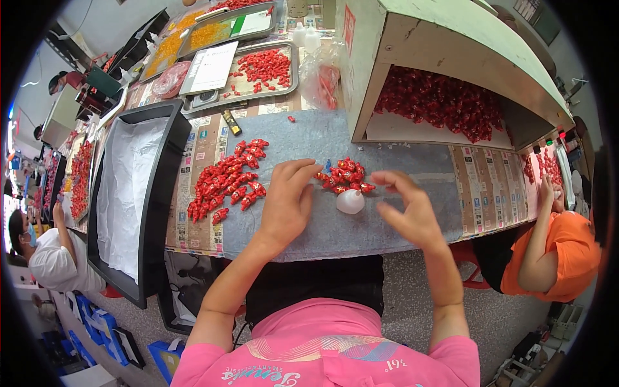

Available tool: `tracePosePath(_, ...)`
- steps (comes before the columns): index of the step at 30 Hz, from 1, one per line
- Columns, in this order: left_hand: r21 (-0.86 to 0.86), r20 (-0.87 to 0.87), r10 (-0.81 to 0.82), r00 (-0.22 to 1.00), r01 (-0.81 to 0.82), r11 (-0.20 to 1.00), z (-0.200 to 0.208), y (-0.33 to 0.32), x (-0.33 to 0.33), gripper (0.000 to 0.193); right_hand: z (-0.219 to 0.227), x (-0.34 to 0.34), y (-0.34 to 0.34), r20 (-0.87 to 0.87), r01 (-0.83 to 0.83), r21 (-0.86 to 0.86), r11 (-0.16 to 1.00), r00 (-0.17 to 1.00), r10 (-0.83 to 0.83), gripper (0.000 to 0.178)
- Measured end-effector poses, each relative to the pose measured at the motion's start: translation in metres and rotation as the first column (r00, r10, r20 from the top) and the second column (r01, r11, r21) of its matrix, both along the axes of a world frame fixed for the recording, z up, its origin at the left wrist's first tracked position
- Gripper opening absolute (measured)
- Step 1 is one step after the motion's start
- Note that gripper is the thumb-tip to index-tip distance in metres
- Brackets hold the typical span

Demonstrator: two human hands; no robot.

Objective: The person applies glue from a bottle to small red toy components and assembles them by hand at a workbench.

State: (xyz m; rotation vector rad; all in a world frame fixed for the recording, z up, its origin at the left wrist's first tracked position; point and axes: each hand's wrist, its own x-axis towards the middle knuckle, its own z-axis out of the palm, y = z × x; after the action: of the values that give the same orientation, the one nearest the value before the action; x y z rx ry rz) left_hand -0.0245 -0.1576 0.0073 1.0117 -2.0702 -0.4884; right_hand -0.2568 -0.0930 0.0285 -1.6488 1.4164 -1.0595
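A small heap of red painted figurines point(347, 171) lies on the grey cloth point(400, 226) between my two hands. Just in front of it sits a translucent white, rounded squeeze bottle point(350, 202). A small blue piece point(327, 165) shows at the heap's left edge. My left hand point(290, 200) is open, its fingers stretched toward that edge; whether the fingertips touch the figurines I cannot tell. My right hand point(412, 209) is open on the other side, thumb and fingers apart, with nothing in it. A larger group of red figurines point(225, 180) is spread out left of my left hand.
A black tray lined with white paper point(132, 193) stands at the left. Behind are a metal tray point(242, 90) of small red parts, a plastic bag point(320, 80) and a dark tube point(231, 122). A pale metal box point(451, 58) holds many red pieces. People sit at both sides.
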Motion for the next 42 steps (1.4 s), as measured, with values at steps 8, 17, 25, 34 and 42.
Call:
tracePosePath(8, 0.069, 0.166, -0.06, 0.984, 0.049, 0.996, -0.015, -0.016, -0.009, 0.027, -0.042, 0.049, 0.019, 0.002, 0.221, -0.093, 0.971, 0.975, -0.222, 0.053)
tracePosePath(17, 0.473, -0.456, 0.056, 0.888, 0.188, 0.861, -0.015, 0.031, 0.007, 0.023, -0.048, 0.038, 0.033, 0.27, 0.225, -0.09, 0.97, 0.943, -0.193, 0.038)
tracePosePath(25, 0.692, -0.7, 0.281, 0.657, 0.525, 0.495, -0.008, 0.065, 0.013, 0.034, -0.025, 0.02, 0.052, 0.561, 0.15, 0.292, 0.944, 0.773, -0.297, 0.054)
tracePosePath(34, 0.649, -0.76, 0.325, 0.562, 0.643, 0.407, -0.018, 0.072, 0.012, 0.028, -0.029, 0.027, 0.055, 0.821, 0.141, 0.141, 0.98, 0.536, -0.196, 0.057)
tracePosePath(42, 0.692, -0.722, 0.349, 0.597, 0.615, 0.378, -0.022, 0.076, 0.013, 0.032, -0.03, 0.03, 0.053, 0.727, 0.176, 0.119, 0.977, 0.655, -0.207, 0.048)
